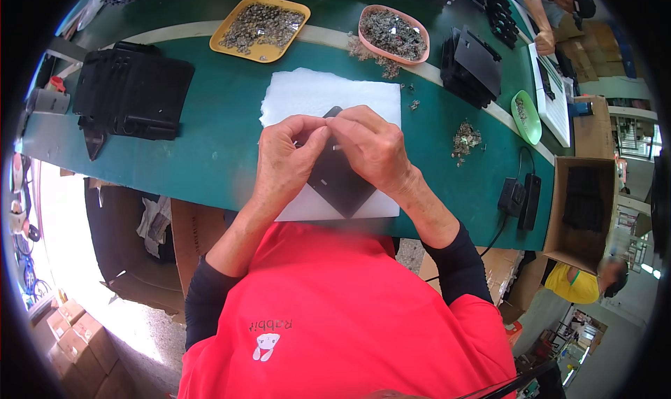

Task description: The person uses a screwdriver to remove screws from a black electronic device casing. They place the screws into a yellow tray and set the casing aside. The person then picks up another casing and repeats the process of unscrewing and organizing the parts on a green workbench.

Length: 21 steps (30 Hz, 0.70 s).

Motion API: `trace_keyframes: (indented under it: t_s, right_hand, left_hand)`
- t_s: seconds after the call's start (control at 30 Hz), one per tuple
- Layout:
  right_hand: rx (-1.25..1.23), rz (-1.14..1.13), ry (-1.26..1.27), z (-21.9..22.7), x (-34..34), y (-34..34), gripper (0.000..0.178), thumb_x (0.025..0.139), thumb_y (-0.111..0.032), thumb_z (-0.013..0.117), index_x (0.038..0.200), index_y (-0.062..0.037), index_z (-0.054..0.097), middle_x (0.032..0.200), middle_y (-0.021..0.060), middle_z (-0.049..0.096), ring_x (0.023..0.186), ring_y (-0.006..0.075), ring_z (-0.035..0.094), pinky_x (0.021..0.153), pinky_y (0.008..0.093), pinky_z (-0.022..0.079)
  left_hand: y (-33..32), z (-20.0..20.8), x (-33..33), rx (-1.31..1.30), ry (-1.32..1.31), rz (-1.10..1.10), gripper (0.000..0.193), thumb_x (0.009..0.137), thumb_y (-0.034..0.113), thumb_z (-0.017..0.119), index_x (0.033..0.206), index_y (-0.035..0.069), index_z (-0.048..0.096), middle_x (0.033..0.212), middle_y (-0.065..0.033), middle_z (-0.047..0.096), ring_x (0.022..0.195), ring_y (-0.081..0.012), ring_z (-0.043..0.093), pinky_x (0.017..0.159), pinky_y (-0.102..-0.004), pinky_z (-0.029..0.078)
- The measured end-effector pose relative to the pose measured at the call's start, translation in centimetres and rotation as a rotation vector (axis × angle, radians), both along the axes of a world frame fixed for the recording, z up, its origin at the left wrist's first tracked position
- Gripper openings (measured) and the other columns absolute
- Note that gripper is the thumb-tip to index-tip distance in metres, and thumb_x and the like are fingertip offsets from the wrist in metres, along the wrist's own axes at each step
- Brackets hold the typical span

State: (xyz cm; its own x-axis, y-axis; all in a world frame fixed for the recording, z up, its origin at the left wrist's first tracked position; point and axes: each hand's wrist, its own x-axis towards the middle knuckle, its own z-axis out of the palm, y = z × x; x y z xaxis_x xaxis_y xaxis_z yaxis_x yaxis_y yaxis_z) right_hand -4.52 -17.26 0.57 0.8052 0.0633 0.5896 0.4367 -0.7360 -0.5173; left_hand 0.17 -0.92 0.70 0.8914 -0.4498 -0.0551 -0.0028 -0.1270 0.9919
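A flat black plastic part (340, 182) lies corner-on upon a white foam sheet (314, 95) on the green table. My left hand (290, 154) and my right hand (370, 144) meet over its upper half, fingertips pinched together. A small metal piece shows between the fingers of my right hand; I cannot tell exactly how it sits on the part. Both forearms in black sleeves come up from a red shirt at the bottom.
A yellow tray (260, 27) and a pink tray (393, 34) hold several small metal pieces at the back. Stacks of black parts lie at left (133, 91) and right (472, 67). A green dish (526, 116), a loose metal pile (465, 139), cardboard boxes and other people are at right.
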Motion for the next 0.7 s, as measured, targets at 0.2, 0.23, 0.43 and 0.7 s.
trace_keyframes:
  t_s: [0.2,0.23,0.43,0.7]
  right_hand:
    - [0.107,0.13,0.049,0.4,-0.4,-0.6,0.021,0.076,0.001,0.068,0.096,-0.0052,0.068,0.086,0.0063,0.063,0.071,0.0234,0.064,0.06,0.0308,0.055]
    - [0.065,0.162,0.05,0.5,-0.6,-0.8,0.022,0.076,0.001,0.068,0.097,-0.0053,0.067,0.086,0.006,0.062,0.071,0.0229,0.064,0.059,0.0303,0.054]
    - [-0.175,0.324,0.023,2.9,-2.5,-0.7,0.026,0.071,0.005,0.071,0.095,-0.0027,0.068,0.087,0.0068,0.063,0.067,0.0216,0.065,0.052,0.0284,0.053]
    - [-0.047,0.41,0.187,2.7,-3.7,0.2,0.022,0.075,0.005,0.07,0.095,0.0002,0.067,0.088,0.0084,0.065,0.067,0.0191,0.065,0.054,0.0265,0.052]
  left_hand:
    - [0.6,0.6,-0.3,-0.096,0.332,-0.059,0.015,0.091,0.015,0.066,0.094,0.001,0.069,0.07,0.0033,0.058,0.058,-0.0024,0.046,0.049,-0.0177,0.034]
    - [0.8,0.7,-0.3,-0.112,0.379,-0.076,0.014,0.091,0.015,0.066,0.093,0.001,0.069,0.069,0.0036,0.057,0.057,-0.0025,0.045,0.048,-0.0179,0.033]
    - [3.2,0.9,0.0,-0.219,0.786,-0.299,0.013,0.085,0.01,0.067,0.089,-0.002,0.068,0.065,0.0008,0.052,0.052,-0.0035,0.041,0.044,-0.0192,0.028]
    - [4.5,0.5,-2.4,-0.273,0.898,-0.334,0.013,0.087,0.013,0.067,0.089,0.0,0.069,0.065,0.0016,0.051,0.053,-0.0047,0.04,0.046,-0.0196,0.029]
